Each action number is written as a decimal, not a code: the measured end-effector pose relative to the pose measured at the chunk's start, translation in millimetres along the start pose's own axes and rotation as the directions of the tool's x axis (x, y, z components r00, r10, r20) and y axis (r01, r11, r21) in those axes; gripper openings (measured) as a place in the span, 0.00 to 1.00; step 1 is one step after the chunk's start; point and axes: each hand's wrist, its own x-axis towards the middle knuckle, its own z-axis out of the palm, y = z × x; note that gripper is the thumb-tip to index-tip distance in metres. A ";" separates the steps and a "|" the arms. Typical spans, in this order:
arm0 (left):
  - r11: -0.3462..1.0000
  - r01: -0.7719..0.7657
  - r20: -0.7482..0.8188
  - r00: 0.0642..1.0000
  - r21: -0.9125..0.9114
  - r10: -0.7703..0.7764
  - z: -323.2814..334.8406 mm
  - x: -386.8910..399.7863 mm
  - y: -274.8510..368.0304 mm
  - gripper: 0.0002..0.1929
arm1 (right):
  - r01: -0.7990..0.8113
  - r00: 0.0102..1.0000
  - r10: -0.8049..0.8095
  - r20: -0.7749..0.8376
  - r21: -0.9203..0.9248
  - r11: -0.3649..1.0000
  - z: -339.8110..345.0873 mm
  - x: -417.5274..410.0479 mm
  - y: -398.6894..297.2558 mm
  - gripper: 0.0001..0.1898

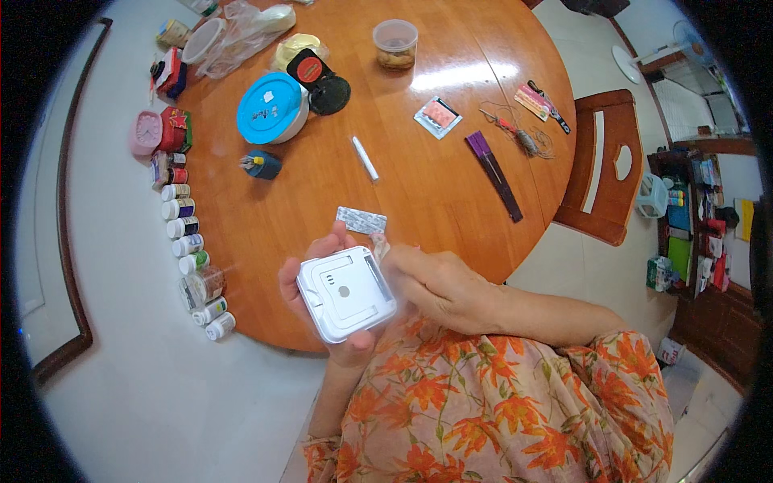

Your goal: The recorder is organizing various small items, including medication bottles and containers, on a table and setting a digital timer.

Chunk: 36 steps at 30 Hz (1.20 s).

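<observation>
My left hand (329,253) holds a white square plastic device (347,296), its face with a round grey spot turned up. Close against the device's right edge, my right hand (447,290) pinches a small crumpled whitish piece, perhaps a tissue or wipe (379,246). A silver blister pack (362,220) lies on the table just beyond my hands. Farther off are a white pen-like stick (365,158) and an opened sachet with a pink pad or label (438,116). To the right lies a dark folding fan with a purple end (494,175).
The round wooden table (423,205) bears a blue-lidded bowl (273,108), a clear plastic tub (395,45) and a red-handled tool with cord (513,130). Several pill bottles (183,227) line its left edge, with a pink clock (147,131). A wooden chair (583,217) stands at right.
</observation>
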 end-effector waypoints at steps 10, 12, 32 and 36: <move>0.989 0.144 -0.054 0.988 0.022 -0.143 -3.4 -12.6 -2.7 0.60 | 0.021 0.986 0.009 -0.168 0.177 0.984 9.0 4.4 27.5 0.13; 0.983 0.180 -0.052 0.982 -0.042 -0.182 -5.4 -14.5 -3.3 0.59 | -0.044 0.990 0.078 -0.120 0.261 0.964 8.5 3.0 24.3 0.13; 0.658 0.682 0.204 0.727 -0.319 -0.655 -27.4 -15.1 15.9 0.53 | -0.073 0.971 0.164 -0.172 0.440 0.895 1.3 6.7 45.1 0.11; 0.276 0.851 0.451 0.481 -0.447 -0.752 -42.4 -13.7 15.5 0.50 | 0.121 0.988 -0.108 -0.110 0.118 0.986 -7.8 9.7 41.5 0.09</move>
